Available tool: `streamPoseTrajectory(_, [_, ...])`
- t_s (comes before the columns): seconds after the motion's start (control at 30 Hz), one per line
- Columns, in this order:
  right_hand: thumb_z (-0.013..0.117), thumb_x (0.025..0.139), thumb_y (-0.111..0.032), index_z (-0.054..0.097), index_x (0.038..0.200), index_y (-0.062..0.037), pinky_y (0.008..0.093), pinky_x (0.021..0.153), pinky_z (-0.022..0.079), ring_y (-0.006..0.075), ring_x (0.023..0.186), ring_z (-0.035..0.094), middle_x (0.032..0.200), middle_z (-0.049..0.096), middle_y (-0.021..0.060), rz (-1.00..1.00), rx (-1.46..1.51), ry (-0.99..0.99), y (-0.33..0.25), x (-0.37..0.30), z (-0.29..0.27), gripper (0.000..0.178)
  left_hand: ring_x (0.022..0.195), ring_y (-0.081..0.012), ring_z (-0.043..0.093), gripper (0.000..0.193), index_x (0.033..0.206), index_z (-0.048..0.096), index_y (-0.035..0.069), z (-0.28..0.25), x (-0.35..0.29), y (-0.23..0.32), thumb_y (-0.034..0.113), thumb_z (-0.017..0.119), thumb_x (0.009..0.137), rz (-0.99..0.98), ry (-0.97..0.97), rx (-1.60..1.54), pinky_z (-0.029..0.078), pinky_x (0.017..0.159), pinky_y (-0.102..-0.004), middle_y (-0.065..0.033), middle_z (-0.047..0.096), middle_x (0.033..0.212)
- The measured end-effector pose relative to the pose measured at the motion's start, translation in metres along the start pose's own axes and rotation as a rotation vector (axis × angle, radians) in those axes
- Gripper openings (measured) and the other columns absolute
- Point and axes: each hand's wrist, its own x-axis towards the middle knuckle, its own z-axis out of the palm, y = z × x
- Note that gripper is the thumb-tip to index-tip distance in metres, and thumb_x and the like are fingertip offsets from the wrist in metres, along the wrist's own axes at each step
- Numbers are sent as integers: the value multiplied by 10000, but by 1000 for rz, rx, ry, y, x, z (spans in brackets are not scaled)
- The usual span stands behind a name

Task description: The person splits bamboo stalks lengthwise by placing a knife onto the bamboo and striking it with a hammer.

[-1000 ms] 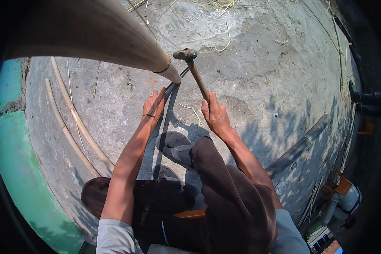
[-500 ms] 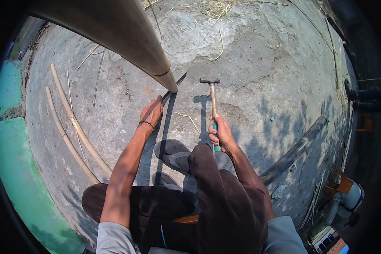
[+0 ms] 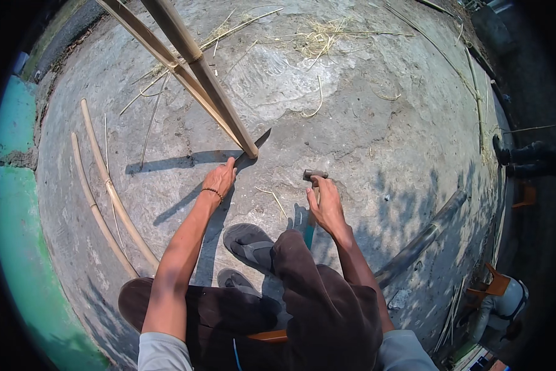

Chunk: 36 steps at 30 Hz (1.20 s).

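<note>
A bamboo pole (image 3: 219,102), split lengthwise, leans in from the upper left. Its two halves spread apart higher up and meet at the lower end. My left hand (image 3: 219,180) is closed round the handle of a knife, whose dark blade (image 3: 264,136) crosses at that lower end, with the tip showing beyond it. Over on the right, my right hand (image 3: 327,207) has its thumb and fingers round the wooden handle of a hammer, just below the dark head (image 3: 315,175). The green lower grip (image 3: 309,235) shows beneath the hand, beside my raised knee.
Two long bamboo strips (image 3: 123,207) lie on the concrete at left, near a green painted ledge (image 3: 27,247). A dark bamboo pole (image 3: 423,238) lies at right. Straw-like shavings (image 3: 324,37) are scattered at the far side. Another person (image 3: 500,303) is at lower right.
The hammer has come down and closer to me, and my right hand has shifted up its handle toward the head. The bamboo has swung round, showing its split halves; its lower end is nearer me.
</note>
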Motion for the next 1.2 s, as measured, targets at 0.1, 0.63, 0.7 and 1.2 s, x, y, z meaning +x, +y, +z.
streamPoseTrajectory(0.1, [649,960,-235,525,1295,5,461,880,491,339,998,614,1070,609,211,-51,211,-39,-58,78,-3,431,803,-499,642,204,1066,408,53,-1,1,1,218,510,1005,23,24,-16,510,687,-576,-274,653,826])
streamPoseTrajectory(0.63, [769,855,-354,605,1084,35,436,817,515,325,864,590,899,554,159,-619,45,6,-189,245,26,480,816,-481,671,253,1157,472,77,9,0,4,286,475,1016,-95,-42,-78,537,692,-562,-259,673,955])
streamPoseTrajectory(0.7, [770,864,-345,626,1055,15,424,803,529,294,838,626,898,587,143,-542,89,39,-179,224,1,432,847,-485,641,251,1131,472,44,0,-15,9,271,445,1026,-150,46,-70,504,738,-565,-271,651,942])
streamPoseTrajectory(1.2, [678,977,-262,565,1281,-13,339,878,565,182,1012,630,1125,595,80,206,631,537,31,-65,-213,408,836,-510,638,324,1135,480,37,-100,-63,-18,333,519,1008,-315,403,-303,494,732,-566,-288,665,862])
